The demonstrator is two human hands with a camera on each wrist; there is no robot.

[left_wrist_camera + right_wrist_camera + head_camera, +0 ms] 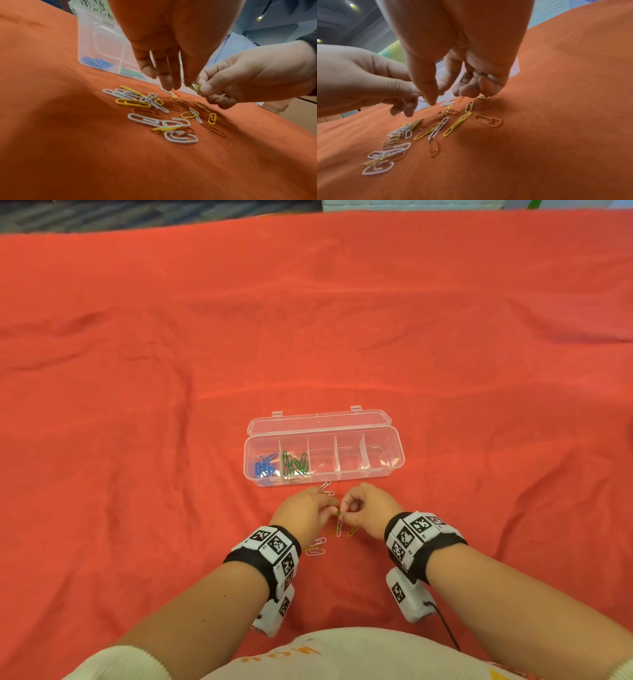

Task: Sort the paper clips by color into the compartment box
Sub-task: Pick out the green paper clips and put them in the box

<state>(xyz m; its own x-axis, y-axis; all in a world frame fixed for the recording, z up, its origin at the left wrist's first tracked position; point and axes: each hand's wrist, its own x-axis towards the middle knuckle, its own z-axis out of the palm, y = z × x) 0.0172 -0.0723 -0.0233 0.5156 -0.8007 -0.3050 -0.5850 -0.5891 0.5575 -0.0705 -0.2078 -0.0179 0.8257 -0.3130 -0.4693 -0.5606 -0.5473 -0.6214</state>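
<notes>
Both hands meet over the loose paper clips [154, 112] on the red cloth [137, 371]. The left hand [303, 513] and right hand [368, 510] each pinch what looks like a linked yellow and green clip pair [193, 85]. Just beyond, the compartment box [394, 453] holds blue clips [264, 465] and green clips [294, 463] in its two leftmost compartments.

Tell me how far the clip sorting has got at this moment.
Blue clips and green clips sit in the box's first two compartments; three look empty. Both hands, left and right, pinch tangled clips. White, yellow and red clips remain on the cloth.
</notes>
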